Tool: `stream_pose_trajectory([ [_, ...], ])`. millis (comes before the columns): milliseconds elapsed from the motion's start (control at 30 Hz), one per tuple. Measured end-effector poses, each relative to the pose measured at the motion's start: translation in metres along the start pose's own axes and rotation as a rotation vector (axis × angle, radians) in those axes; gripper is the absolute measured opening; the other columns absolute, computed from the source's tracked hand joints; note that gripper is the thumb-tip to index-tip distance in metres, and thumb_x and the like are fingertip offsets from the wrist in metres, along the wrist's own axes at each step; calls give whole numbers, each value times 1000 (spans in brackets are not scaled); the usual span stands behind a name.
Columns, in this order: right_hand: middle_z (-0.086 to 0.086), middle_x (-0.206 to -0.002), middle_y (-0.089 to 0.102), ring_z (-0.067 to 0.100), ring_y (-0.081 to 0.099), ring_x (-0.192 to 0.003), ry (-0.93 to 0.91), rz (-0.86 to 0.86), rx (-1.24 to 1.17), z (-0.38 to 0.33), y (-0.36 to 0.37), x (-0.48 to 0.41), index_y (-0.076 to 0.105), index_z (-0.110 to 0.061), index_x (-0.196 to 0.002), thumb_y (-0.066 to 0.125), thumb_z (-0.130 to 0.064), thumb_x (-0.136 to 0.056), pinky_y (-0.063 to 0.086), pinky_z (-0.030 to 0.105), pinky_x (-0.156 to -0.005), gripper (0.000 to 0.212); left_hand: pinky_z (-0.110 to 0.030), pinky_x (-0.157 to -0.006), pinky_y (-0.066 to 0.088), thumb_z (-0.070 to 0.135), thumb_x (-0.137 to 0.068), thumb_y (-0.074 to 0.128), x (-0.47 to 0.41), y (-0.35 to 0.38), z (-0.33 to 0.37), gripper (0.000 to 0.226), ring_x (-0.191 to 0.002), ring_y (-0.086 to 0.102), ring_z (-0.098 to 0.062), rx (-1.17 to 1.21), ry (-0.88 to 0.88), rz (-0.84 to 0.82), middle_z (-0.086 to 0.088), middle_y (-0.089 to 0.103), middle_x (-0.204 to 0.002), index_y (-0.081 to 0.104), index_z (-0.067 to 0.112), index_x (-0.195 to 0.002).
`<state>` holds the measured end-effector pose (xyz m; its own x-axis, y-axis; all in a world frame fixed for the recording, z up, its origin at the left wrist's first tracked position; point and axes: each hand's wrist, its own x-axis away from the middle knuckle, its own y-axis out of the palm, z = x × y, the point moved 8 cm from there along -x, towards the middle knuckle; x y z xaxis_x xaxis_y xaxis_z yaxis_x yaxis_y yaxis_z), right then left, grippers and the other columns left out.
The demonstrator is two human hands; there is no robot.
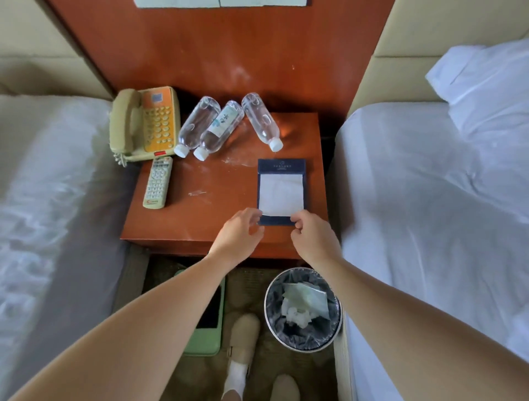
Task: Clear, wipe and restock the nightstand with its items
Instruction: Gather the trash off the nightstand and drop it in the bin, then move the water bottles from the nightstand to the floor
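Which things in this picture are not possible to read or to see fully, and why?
Head view only.
Print on the notepad header: too small, blurred.
Key labels on the remote and telephone: too small.
The green device on the floor: partly hidden by the left forearm.
Whether the left hand grips the notepad: its own fingers cover that corner.
The pale panel above: cut off by the top edge.

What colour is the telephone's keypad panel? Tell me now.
Orange, set in the beige telephone; the head view shows it best.

bottle label (pixel 224 121) script blurred, notepad (pixel 281 192) hdr print illegible
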<state>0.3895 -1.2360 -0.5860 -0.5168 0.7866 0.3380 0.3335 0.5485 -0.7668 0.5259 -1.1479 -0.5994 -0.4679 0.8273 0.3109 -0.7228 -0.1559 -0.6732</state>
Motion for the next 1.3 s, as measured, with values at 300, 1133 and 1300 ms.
stream_pose_trajectory([
  [300, 4, -129, 58, 22, 61, -107, -159, -58, 25, -81, 23, -53, 50, -18, -134, 55, -10, -96, 47, 25, -73, 39, -30, -94, 48, 23, -96, 54, -51, -69, -41, 43, -120, 52, -15, 132, -181, 210, 0, 53, -134, 45, 18, -137],
  [1133, 5, -83, 61, 21, 66, -86, 629, -108, -1067, -161, 123, -184, 55, -6, -111, 60, -31, -96, 52, 37, -97, 30, -23, -77, 43, 7, -90, 46, -171, -135, -105, 39, -99, 59, -16, 179, -247, -21, 1, 67, -110, 66, 20, -121],
  [1300, 8, -111, 64, 24, 67, -93, 630, -48, -1160, -142, 117, -177, 56, -3, -111, 72, -33, -87, 56, 34, -89, 42, -34, -98, 50, -2, -86, 45, -167, -121, -95, 35, -103, 65, -20, 250, -204, -140, -3, 72, -104, 70, 19, -98],
])
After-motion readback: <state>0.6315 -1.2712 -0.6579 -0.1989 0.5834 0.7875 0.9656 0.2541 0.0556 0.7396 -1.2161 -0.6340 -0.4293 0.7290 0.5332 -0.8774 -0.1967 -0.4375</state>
